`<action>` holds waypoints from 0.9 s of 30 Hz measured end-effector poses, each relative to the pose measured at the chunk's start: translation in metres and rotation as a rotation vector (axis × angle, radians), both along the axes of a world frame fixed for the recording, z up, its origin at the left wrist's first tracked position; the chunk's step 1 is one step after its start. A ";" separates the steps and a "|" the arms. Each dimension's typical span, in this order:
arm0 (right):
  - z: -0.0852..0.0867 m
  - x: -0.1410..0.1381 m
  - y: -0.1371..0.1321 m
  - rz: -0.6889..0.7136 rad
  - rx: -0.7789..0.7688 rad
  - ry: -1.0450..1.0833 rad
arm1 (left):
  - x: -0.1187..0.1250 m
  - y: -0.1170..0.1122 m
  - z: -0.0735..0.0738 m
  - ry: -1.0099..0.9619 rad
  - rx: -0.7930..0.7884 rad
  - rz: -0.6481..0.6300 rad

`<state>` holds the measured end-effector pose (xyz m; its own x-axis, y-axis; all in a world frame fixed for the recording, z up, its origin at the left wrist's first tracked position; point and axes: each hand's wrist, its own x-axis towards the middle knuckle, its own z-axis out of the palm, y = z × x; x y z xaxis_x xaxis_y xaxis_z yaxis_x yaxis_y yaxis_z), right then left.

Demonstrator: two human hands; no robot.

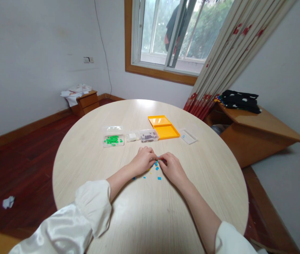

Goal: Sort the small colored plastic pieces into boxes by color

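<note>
Small blue plastic pieces dot the round pale wooden table under the left hand and right hand, whose curled fingertips pinch one between them.

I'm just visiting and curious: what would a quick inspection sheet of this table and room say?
Surface: round pale wooden table.
Job's things: small blue pieces scattered under the hands.
Clutter: clear box of green pieces, white-filled box, dark-filled box, open orange case, clear lid.
Hands: left hand and right hand, fingers curled, tips meeting over the blue pieces; grip too small to judge.
Cables: one thin cable running up the wall.
Surroundings: window, curtain, crumpled paper on the floor, black cloth on a side desk.
</note>
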<state>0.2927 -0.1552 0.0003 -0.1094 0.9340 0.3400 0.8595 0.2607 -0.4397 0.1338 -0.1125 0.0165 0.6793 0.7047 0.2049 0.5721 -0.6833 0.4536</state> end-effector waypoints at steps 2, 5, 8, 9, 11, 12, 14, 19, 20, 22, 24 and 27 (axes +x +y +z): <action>0.000 0.000 0.001 0.002 0.009 0.004 | 0.001 0.000 -0.001 0.006 0.006 0.002; 0.000 -0.001 0.001 -0.003 0.002 0.002 | 0.001 0.001 -0.001 0.013 0.016 0.004; 0.001 -0.001 0.000 -0.015 -0.011 -0.021 | 0.001 0.001 -0.002 0.012 0.024 -0.003; 0.001 -0.001 0.000 -0.016 -0.011 -0.030 | 0.001 0.001 -0.002 0.009 0.028 -0.005; 0.000 0.000 0.000 -0.013 -0.002 -0.043 | 0.001 0.000 -0.003 0.001 0.035 -0.003; 0.000 0.000 0.000 -0.011 0.006 -0.046 | 0.000 0.000 -0.004 -0.011 0.037 0.003; 0.000 0.001 0.000 -0.020 0.032 -0.029 | 0.000 0.001 -0.005 -0.070 0.028 0.028; 0.009 0.002 -0.002 -0.069 0.154 0.126 | -0.001 0.005 0.001 -0.443 -0.253 0.203; 0.012 0.001 -0.003 -0.074 0.178 0.158 | -0.001 0.006 0.004 -0.544 -0.393 0.257; 0.018 -0.001 -0.005 -0.080 0.216 0.211 | -0.004 0.008 0.010 -0.779 -0.728 0.350; 0.024 -0.005 -0.009 -0.075 0.244 0.252 | -0.006 0.008 0.017 -1.023 -1.057 0.428; 0.031 -0.013 -0.014 -0.046 0.282 0.296 | -0.008 0.004 0.023 -1.213 -1.441 0.552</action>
<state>0.2794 -0.1694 0.0316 0.0709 0.8011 0.5943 0.7201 0.3712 -0.5863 0.1254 -0.1085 0.0390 0.3296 0.7948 -0.5096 -0.4315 0.6069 0.6675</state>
